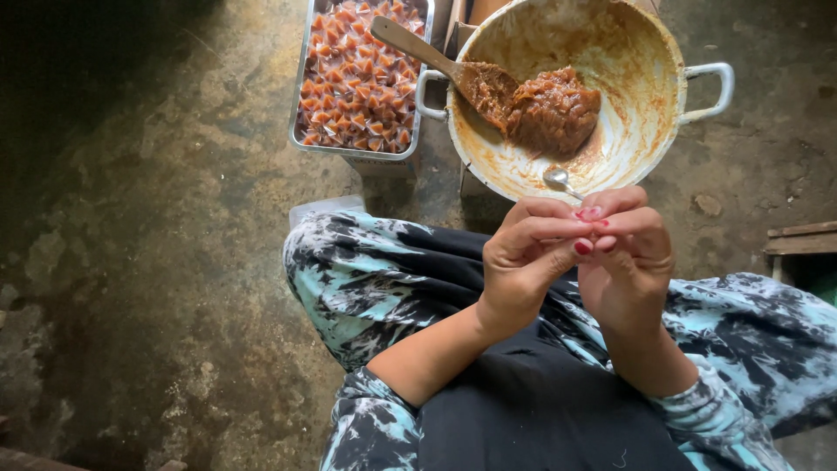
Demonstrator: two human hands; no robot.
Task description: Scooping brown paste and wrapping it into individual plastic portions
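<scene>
We hold our left hand (523,262) and right hand (629,262) together above our lap, fingertips pinching a small clear wrapper (590,213). Beyond them on the floor (157,262) sits a pan (645,113) of brown paste (554,109) with a wooden spatula (436,57) and a spoon (558,179). Just beside it stands a metal tray (301,96) full of wrapped pieces (357,78).

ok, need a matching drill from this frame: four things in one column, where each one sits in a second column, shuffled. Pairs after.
Things:
1. wooden spoon
2. metal spoon
3. wrapped sweets
4. small wrapper

Places:
A. in the steel tray
B. pinched between the fingertips of the left hand and right hand
C. bowl end in the brown paste, handle over the pan rim
D. on the pan's near edge

Pairs: 1-C, 2-D, 3-A, 4-B
</scene>
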